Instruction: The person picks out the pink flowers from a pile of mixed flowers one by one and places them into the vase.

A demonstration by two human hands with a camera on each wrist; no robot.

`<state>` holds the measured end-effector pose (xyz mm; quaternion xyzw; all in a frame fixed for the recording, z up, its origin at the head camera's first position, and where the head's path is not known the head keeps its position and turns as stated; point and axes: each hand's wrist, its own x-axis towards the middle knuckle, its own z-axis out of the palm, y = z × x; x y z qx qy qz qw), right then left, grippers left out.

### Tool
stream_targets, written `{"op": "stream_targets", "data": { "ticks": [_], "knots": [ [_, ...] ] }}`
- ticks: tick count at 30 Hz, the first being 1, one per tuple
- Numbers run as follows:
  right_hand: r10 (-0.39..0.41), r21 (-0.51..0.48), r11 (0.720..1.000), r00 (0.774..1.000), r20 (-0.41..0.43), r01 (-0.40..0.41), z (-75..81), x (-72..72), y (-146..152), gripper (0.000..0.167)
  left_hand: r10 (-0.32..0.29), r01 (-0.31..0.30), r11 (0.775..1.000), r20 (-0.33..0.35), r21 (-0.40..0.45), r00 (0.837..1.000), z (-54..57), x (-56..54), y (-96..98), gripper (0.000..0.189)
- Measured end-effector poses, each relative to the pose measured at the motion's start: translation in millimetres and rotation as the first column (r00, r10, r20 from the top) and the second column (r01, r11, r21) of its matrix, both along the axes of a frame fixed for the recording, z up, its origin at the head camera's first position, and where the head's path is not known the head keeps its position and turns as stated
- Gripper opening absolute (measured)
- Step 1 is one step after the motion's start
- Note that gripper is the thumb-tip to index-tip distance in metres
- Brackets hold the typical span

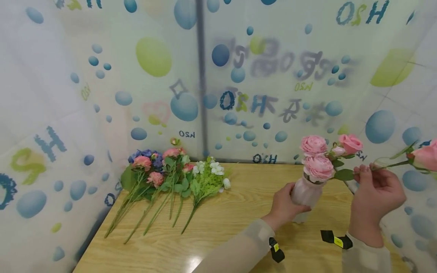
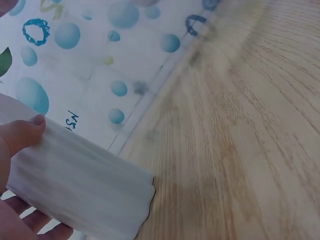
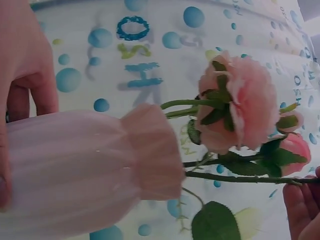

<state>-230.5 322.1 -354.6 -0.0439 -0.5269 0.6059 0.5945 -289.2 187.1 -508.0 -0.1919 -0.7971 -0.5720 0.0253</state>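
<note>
My left hand (image 1: 286, 204) grips a pale pink vase (image 1: 306, 195) with a ruffled rim round its body, near the table's right side. In the left wrist view the thumb lies across the ribbed vase (image 2: 90, 180), with fingers below it. Full pink flowers (image 1: 318, 167) and a smaller pink rose (image 1: 351, 144) stand in the vase. Right of them, my right hand (image 1: 379, 193) pinches the stem of another pink rose (image 1: 426, 156), its bloom partly cut off by the frame. The right wrist view shows that green stem (image 3: 240, 178) running from the vase mouth to my fingertips (image 3: 295, 210).
On the table's (image 1: 246, 212) left half lie several cut artificial flowers: blue hydrangea (image 1: 146, 154), pink blooms (image 1: 156, 178) and a white-flowered green spray (image 1: 206, 178). A bubble-printed curtain (image 1: 239, 125) hangs behind and along both sides.
</note>
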Motion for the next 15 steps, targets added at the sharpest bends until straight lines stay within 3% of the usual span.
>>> {"op": "stream_targets", "data": {
  "ticks": [6, 15],
  "knots": [
    [-0.053, 0.096, 0.995, 0.989, 0.138, 0.040, -13.0, -9.8, -2, 0.022, 0.001, -0.001, 1.000, 0.016, -0.020, 1.000, -1.3, -0.5, 0.2, 0.073],
    [-0.157, 0.304, 0.950, 0.952, 0.262, 0.073, -24.2, -11.0, -18, 0.018, 0.008, -0.007, 0.999, 0.026, -0.035, 1.000, 1.1, 0.1, -1.7, 0.071]
  ]
}}
